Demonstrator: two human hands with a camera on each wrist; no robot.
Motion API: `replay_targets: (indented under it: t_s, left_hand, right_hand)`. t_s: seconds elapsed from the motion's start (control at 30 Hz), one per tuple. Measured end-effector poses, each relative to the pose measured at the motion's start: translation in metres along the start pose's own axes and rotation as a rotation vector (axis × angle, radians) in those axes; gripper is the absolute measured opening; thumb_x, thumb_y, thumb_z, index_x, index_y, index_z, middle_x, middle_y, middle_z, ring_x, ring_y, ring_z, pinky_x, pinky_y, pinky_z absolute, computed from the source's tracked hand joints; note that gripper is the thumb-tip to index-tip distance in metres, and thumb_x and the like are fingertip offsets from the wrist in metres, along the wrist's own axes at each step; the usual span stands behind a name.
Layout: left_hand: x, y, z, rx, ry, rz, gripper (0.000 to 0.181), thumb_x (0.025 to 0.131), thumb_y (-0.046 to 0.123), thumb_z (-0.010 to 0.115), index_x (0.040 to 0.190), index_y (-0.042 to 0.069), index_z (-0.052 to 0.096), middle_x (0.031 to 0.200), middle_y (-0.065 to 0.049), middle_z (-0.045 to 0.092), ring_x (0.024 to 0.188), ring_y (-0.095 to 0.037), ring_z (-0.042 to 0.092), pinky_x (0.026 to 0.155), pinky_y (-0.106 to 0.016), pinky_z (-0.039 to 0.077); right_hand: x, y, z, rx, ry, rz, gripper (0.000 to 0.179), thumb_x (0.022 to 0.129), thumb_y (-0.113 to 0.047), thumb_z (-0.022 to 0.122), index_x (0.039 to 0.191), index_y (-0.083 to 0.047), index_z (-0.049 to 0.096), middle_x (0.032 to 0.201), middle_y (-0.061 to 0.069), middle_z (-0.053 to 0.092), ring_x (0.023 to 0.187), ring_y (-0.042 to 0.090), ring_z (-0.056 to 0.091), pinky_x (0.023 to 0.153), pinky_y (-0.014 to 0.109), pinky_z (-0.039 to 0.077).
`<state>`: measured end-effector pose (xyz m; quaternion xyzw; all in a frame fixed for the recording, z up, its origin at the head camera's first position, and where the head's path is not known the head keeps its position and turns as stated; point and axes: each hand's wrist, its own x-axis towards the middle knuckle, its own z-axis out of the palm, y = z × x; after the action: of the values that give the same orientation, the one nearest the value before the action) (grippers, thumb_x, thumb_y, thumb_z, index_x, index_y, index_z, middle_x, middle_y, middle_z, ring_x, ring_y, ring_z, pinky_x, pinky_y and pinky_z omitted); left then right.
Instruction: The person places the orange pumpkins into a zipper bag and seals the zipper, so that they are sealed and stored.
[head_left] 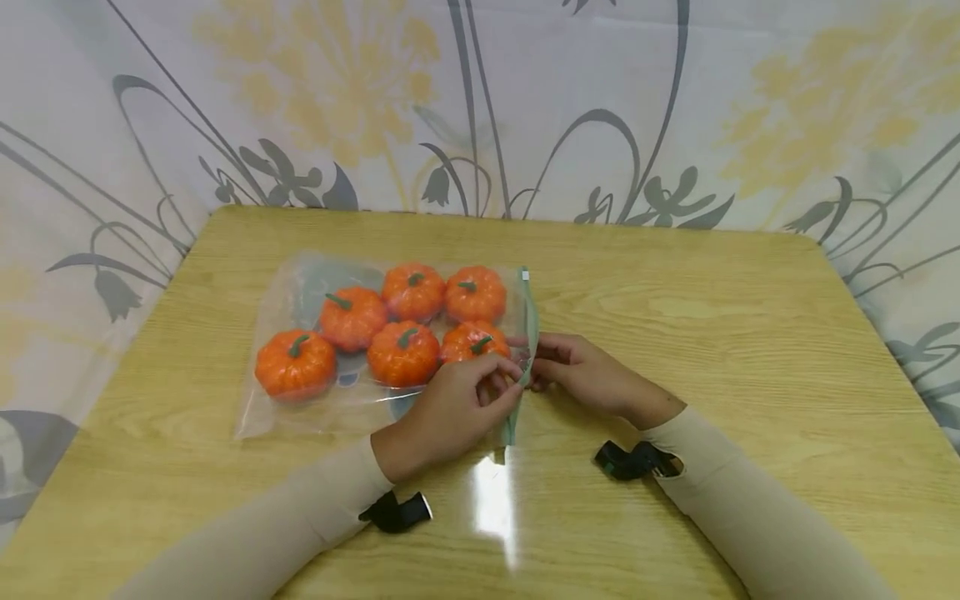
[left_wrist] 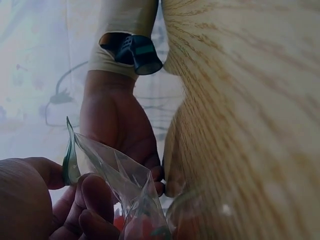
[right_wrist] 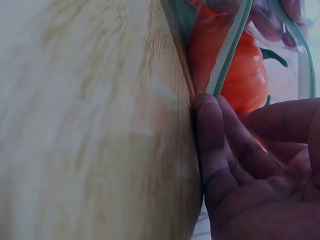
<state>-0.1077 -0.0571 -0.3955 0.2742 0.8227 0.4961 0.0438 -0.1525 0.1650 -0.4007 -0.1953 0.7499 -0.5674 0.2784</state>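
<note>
A clear zip bag [head_left: 264, 417] lies flat on the table with several small orange pumpkins [head_left: 296, 365] inside, each with a green stem. Its green-edged mouth [head_left: 533, 321] faces right and gapes near the hands. My left hand [head_left: 448, 408] pinches the upper lip of the mouth between thumb and fingers; the left wrist view shows the green strip [left_wrist: 71, 167] raised there. At the lower lip, my right hand [head_left: 588, 375] touches the green edge [right_wrist: 230, 47] with nearly straight fingertips, close to the tabletop. One pumpkin [right_wrist: 245, 75] shows just inside the mouth.
The wooden table [head_left: 712, 333] extends to both sides of the bag. Behind it hangs a pale curtain [head_left: 510, 108] with grey and yellow flowers. Dark wrist cameras [head_left: 396, 512] are strapped under both beige sleeves [head_left: 750, 492].
</note>
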Motion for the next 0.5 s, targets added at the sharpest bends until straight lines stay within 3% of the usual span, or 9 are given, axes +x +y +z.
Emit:
replay_targets:
  t_s: [0.13,0.27,0.4,0.5]
  left_hand:
    - [0.002,0.001,-0.001,0.0,-0.01,-0.016,0.011,0.096,0.017,0.064,0.104,0.01,0.068,0.081,0.003,0.066,0.064,-0.005,0.054,0.059,-0.021,0.049]
    - [0.001,0.0,-0.001,0.009,-0.029,-0.049,0.011,0.096,0.018,0.064,0.104,0.011,0.068,0.081,0.004,0.065,0.064,-0.006,0.054,0.059,-0.021,0.048]
    - [0.001,0.0,-0.001,0.013,-0.042,-0.058,0.012,0.096,0.018,0.064,0.105,0.012,0.068,0.081,0.005,0.065,0.065,-0.006,0.054,0.059,-0.021,0.048]
    - [0.001,0.001,0.0,0.015,-0.052,-0.056,0.013,0.096,0.019,0.064,0.106,0.011,0.068,0.082,0.005,0.065,0.065,-0.006,0.054,0.06,-0.021,0.049]
  right_hand:
    - [0.001,0.002,-0.003,-0.039,-0.002,-0.011,0.043,0.105,-0.007,0.043,0.148,-0.006,0.047,0.117,0.01,0.065,0.092,0.015,0.061,0.082,0.025,0.053]
    - [0.002,0.004,-0.005,0.022,0.033,0.027,0.038,0.105,-0.01,0.045,0.141,-0.001,0.052,0.112,0.011,0.067,0.092,0.018,0.066,0.082,0.029,0.057]
    - [0.002,0.003,-0.012,0.064,0.129,0.059,0.034,0.105,-0.013,0.047,0.133,0.006,0.055,0.102,0.012,0.067,0.086,0.021,0.069,0.077,0.033,0.06]
    - [0.004,-0.001,-0.021,0.035,0.238,0.089,0.034,0.105,-0.017,0.049,0.131,0.004,0.056,0.108,0.014,0.065,0.084,0.021,0.07,0.076,0.033,0.06]
